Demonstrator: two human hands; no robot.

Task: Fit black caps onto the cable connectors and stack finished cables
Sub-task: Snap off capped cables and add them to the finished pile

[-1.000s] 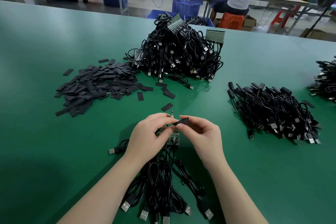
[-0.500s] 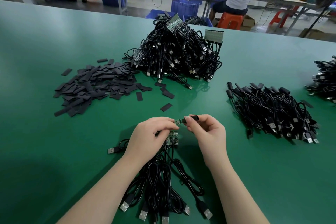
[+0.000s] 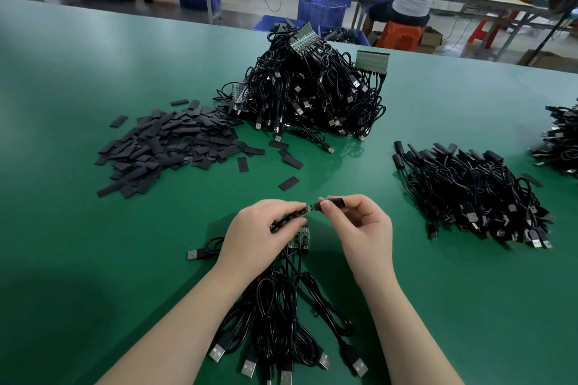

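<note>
Green matte worktable point(image 3: 93, 259) in a factory hall; benches, blue crates and a seated worker on an orange stool point(image 3: 400, 36) behind.

Left hand point(image 3: 262, 234): fingers curled, pinching a small green circuit-board connector point(image 3: 300, 213) at the end of a black cable, the board tip poking out toward the right. Right hand point(image 3: 359, 228): thumb and forefinger pinch a flat black sleeve-like cap point(image 3: 335, 201), the other fingers curled under.

Change: one second ago the cap was held slantwise just above the connector tip, apart from it. Half a second ago its mouth had met the tip. Now the cap's open end sits over the very end of the board, with most of the green still bare. Judgement: insertion has started but is not seated; the cap needs sliding further left along the board.

Beneath the hands, a bundle of black USB cables point(image 3: 281, 322) fans toward the near edge, its remaining green boards point(image 3: 300, 237) uncapped.

Loose flat black caps point(image 3: 162, 147) heaped far left. Tangled mound of uncapped cables point(image 3: 306, 91) at centre back. Stack of finished capped cables point(image 3: 469, 191) lies right, well apart from the hands. Another cable heap point(image 3: 560, 141) is at the right edge.
</note>
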